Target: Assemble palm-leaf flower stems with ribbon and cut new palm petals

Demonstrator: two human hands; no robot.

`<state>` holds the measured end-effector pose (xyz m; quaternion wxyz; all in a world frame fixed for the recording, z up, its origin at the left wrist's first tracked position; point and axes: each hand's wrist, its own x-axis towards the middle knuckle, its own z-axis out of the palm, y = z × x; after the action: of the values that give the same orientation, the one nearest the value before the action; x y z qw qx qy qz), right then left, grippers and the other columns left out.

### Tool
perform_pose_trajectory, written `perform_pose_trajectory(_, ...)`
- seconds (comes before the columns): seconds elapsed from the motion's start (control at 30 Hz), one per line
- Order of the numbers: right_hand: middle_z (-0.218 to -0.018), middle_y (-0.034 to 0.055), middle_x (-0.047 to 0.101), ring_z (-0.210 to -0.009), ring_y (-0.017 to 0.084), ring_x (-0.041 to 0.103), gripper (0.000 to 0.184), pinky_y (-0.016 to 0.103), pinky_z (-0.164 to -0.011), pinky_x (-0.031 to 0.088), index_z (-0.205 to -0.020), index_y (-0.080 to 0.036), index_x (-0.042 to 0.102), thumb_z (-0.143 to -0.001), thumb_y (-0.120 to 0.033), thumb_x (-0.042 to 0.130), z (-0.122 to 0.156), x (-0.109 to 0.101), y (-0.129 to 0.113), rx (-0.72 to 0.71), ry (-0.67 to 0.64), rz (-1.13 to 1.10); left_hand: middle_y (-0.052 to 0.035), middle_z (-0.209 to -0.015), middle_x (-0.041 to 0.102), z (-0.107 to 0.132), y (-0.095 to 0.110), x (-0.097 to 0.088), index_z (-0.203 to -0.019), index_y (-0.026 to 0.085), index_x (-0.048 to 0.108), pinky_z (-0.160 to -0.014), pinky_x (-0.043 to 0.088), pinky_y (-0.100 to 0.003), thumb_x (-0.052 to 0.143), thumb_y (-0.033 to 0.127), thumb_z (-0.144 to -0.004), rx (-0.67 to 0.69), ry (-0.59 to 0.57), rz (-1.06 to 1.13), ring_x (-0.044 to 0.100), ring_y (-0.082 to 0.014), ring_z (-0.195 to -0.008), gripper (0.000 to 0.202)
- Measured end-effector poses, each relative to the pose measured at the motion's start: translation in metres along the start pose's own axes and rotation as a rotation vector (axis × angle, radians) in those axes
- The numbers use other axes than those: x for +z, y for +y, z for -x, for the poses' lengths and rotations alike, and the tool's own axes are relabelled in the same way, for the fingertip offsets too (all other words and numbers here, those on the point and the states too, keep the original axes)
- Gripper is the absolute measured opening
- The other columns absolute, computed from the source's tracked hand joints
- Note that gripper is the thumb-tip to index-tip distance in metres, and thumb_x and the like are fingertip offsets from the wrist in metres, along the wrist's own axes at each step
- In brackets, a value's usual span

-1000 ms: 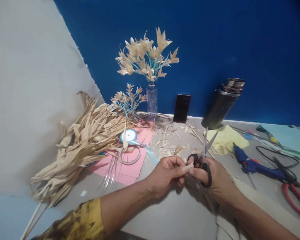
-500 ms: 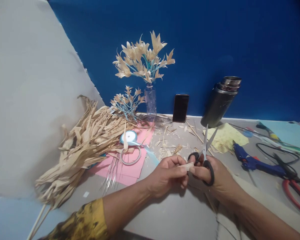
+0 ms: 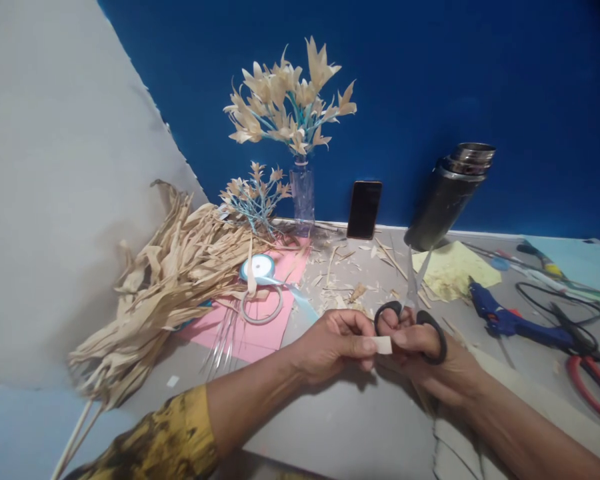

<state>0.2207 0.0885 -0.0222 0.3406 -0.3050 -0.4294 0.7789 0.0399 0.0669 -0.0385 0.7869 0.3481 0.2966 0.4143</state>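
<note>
Between the thumb and fingers of my left hand (image 3: 333, 347) is a small pale piece of dried husk (image 3: 383, 345), its squared end sticking out to the right. My right hand (image 3: 430, 360) holds black-handled scissors (image 3: 413, 283) by the finger loops, their blades parted and pointing away from me. The two hands are close together above the table, and the right fingertips are close to the husk piece. To the left lies a big bundle of dried husks (image 3: 180, 267). Beyond my hands, husk scraps (image 3: 347, 267) litter the tabletop.
At the back stand a clear bottle (image 3: 303, 193) with husk flowers (image 3: 295, 100), a phone (image 3: 365, 210) and a leaning dark flask (image 3: 447, 197). A ribbon spool (image 3: 258, 267) and wires (image 3: 225, 340) lie on pink paper (image 3: 265, 337). Rightward are a blue glue gun (image 3: 510, 317) and red-handled pliers (image 3: 590, 387).
The husk piece has turned so its flat face shows more. My right hand has shifted slightly right, with the scissors' handles spread wider. The view has shifted a little.
</note>
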Motion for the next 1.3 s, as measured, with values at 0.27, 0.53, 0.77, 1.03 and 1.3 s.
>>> perform_pose_trajectory(0.27,-0.065,-0.0031,0.056,-0.061,0.014,0.049,0.02,0.024,-0.055,0.039,-0.071,-0.018,0.064,-0.066,-0.03,0.08,0.001,-0.004,-0.014,0.004,-0.045,0.599,-0.0103,-0.111,0.069,0.004,0.005,0.005,-0.067,0.014,0.069,-0.078,0.051,-0.03,0.09,0.028,-0.06,0.176,0.099,-0.087,0.067,-0.0171,-0.086,0.026)
perform_pose_trajectory(0.53,-0.074,0.0028,0.069,-0.062,0.013,0.053,0.026,0.022,-0.055,0.036,-0.088,-0.015,0.073,-0.069,-0.033,0.077,0.001,0.006,-0.003,0.116,-0.193,0.38,-0.0074,-0.08,0.072,0.006,0.006,0.009,-0.062,0.016,0.067,-0.047,0.049,-0.028,0.09,0.031,-0.058,0.159,0.006,0.198,0.066,-0.0208,-0.059,0.027)
perform_pose_trajectory(0.77,-0.069,0.0014,0.07,-0.065,0.018,0.059,0.022,0.028,-0.06,0.042,-0.081,-0.018,0.077,-0.079,-0.037,0.065,-0.004,-0.01,-0.012,-0.04,0.186,0.779,-0.0042,-0.08,0.069,-0.001,0.006,0.006,-0.063,0.014,0.067,-0.062,0.048,-0.023,0.09,0.025,-0.059,0.191,0.363,0.038,0.061,-0.011,-0.067,0.026)
perform_pose_trajectory(1.03,-0.084,0.0099,0.076,-0.079,0.025,0.069,0.016,0.029,-0.064,0.037,-0.088,-0.019,0.071,-0.088,-0.023,0.055,-0.007,-0.034,-0.018,0.023,0.263,1.716,0.0022,-0.053,0.056,-0.008,0.005,-0.001,-0.074,0.013,0.065,-0.047,0.036,-0.019,0.087,0.035,-0.061,0.17,0.458,-0.016,0.047,-0.007,-0.046,0.033)
perform_pose_trajectory(1.3,-0.081,0.0097,0.074,-0.078,0.026,0.07,0.02,0.029,-0.055,0.028,-0.079,-0.02,0.071,-0.083,-0.009,0.055,-0.001,-0.012,-0.014,0.107,0.331,2.044,0.0028,-0.055,0.056,-0.009,0.003,-0.004,-0.076,0.015,0.06,-0.047,0.036,-0.017,0.087,0.032,-0.061,0.133,0.455,0.013,0.049,-0.0068,-0.048,0.036)
